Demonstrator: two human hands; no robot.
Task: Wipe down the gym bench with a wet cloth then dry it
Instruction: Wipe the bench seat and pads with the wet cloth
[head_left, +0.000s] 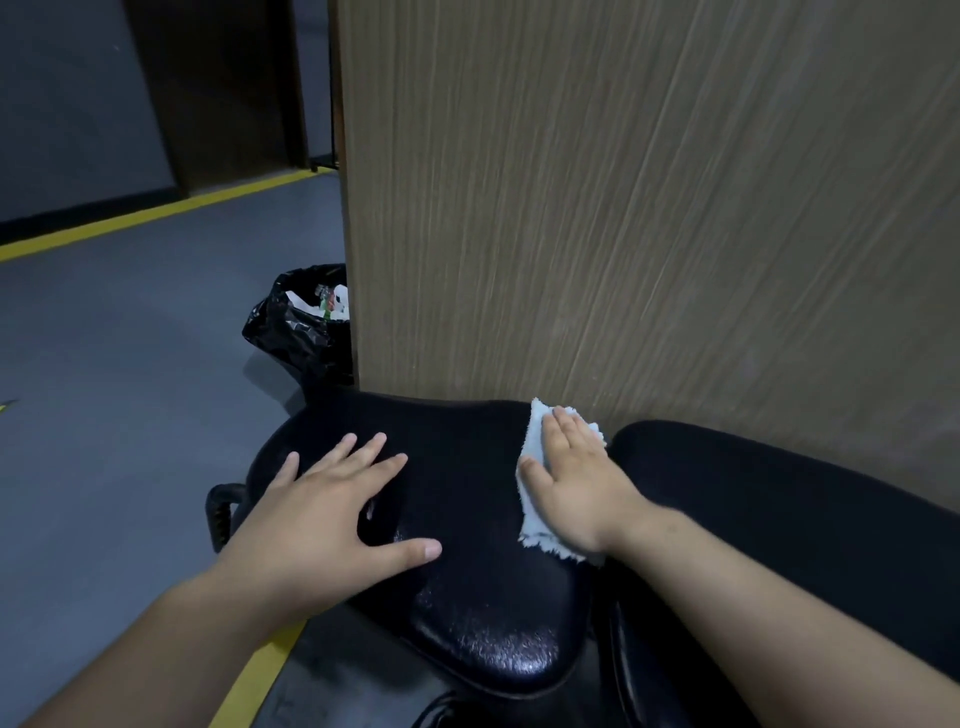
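The black padded seat of the gym bench (467, 571) fills the lower middle, its surface glossy near the front edge. The longer back pad (779, 499) runs off to the right. My left hand (332, 509) rests flat on the seat's left part with fingers spread. A pale blue-white cloth (535, 519) lies on the seat's right edge, close to the gap between the pads. My right hand (576, 478) presses on it with straight fingers, covering most of the cloth.
A tall wood-grain panel (623, 208) stands right behind the bench. A bin lined with a black bag (296, 327) sits at the panel's left corner. Grey floor with yellow lines (145, 213) spreads to the left. A black handle (221, 514) sticks out under the seat.
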